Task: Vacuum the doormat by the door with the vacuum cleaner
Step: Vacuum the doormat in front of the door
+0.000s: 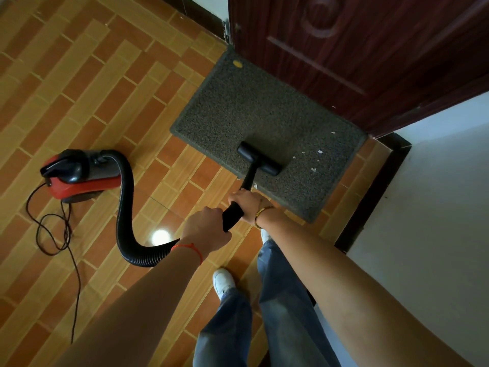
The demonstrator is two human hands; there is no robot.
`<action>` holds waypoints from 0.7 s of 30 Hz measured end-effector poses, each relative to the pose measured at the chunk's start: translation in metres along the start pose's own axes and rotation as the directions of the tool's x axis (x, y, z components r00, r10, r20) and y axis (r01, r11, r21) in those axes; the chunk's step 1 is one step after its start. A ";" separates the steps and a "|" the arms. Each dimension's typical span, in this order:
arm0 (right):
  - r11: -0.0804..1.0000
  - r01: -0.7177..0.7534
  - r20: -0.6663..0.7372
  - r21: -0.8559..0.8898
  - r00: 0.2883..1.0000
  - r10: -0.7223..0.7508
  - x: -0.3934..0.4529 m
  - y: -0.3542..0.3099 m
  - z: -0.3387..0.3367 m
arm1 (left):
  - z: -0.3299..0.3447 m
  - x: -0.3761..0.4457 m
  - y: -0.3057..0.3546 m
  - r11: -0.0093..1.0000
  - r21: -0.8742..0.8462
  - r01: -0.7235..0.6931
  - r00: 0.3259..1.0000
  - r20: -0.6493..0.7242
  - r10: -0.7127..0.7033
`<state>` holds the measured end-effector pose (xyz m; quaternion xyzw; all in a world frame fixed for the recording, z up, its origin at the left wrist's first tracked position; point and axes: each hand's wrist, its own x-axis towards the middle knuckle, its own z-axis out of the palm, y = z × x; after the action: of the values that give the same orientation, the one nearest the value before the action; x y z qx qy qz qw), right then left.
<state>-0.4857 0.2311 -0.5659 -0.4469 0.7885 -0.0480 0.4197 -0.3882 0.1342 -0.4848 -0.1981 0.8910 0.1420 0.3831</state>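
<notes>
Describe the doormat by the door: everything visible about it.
The doormat is a dark grey rectangle with a coarse, looped, speckled texture and a smoother dark border. It lies flat on the brick-patterned tile floor, its far long edge against the dark red door. A small yellow spot marks its far left corner. White scraps are scattered over its right part. The black vacuum head rests on it near the front edge.

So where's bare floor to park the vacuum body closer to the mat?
Bare tile lies between the red canister and the doormat's left edge, and up toward the door. Crowded: the cord loops below the canister, the hose beside it, paper scraps right of the nozzle.
</notes>
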 end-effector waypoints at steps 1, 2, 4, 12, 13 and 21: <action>1.000 0.006 0.002 -0.002 1.000 -0.006 -0.003 -0.009 0.007 | 0.006 -0.008 -0.006 1.000 0.010 0.001 1.000 0.005 -0.001; 1.000 0.008 -0.001 -0.001 1.000 -0.008 -0.005 -0.018 0.014 | 0.012 -0.016 -0.013 1.000 0.014 0.003 1.000 0.006 -0.003; 1.000 0.004 -0.005 -0.005 1.000 -0.004 -0.010 -0.036 0.027 | 0.024 -0.028 -0.027 1.000 0.010 0.001 1.000 0.007 -0.001; 0.998 -0.027 -0.001 0.051 1.000 0.027 -0.018 -0.088 0.069 | 0.058 -0.064 -0.069 1.000 -0.004 0.012 1.000 0.022 -0.012; 0.999 -0.021 0.002 0.050 1.000 0.021 -0.018 -0.091 0.074 | 0.061 -0.067 -0.071 1.000 -0.005 0.013 1.000 0.027 -0.013; 0.999 -0.009 -0.017 0.049 1.000 0.010 -0.020 -0.097 0.077 | 0.067 -0.080 -0.077 1.000 -0.017 0.025 0.999 -0.031 -0.025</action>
<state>-0.3618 0.2112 -0.5586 -0.4324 0.7927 -0.0693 0.4241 -0.2608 0.1133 -0.4784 -0.2145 0.8932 0.1414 0.3691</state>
